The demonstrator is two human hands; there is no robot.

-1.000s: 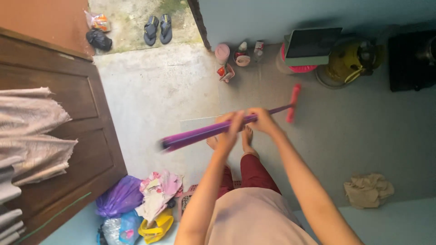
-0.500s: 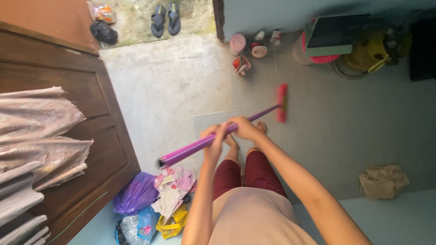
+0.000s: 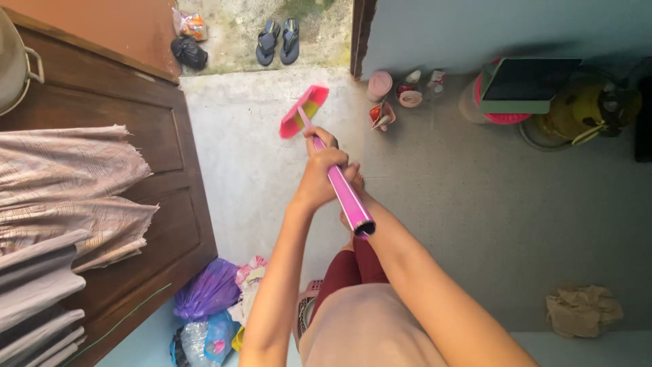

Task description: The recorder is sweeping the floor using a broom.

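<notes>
1. The left hand (image 3: 319, 170) is closed around the purple handle of a broom (image 3: 337, 183), gripping it about midway along the shaft.
2. The right hand (image 3: 353, 180) lies behind the shaft and is mostly hidden by it; only part shows just beside the left hand, so I cannot tell how far it is closed, though it sits against the handle.
3. The broom's pink head (image 3: 303, 111) rests on the pale concrete floor (image 3: 238, 156), near the threshold of the open doorway at the floor's far edge; the shaft's butt end points back toward the person's body.
4. A pair of dark sandals (image 3: 278, 41) sits outside past the threshold, with a black bag (image 3: 188, 51) and a small orange packet (image 3: 193, 26) to their left.
5. A brown wooden door (image 3: 136, 177) stands open along the floor's left edge, with striped cloths (image 3: 68, 183) hanging over it.
6. At the foot of the door, in the near left corner, lie a purple bag (image 3: 207, 291) and other bundles.
7. Along the far wall stand small containers (image 3: 394, 95), a pink stool with a dark flat board on it (image 3: 523, 81) and a yellow cylinder (image 3: 584, 112).
8. A crumpled beige rag (image 3: 583, 309) lies near the right edge of the grey floor, well apart from the broom.
</notes>
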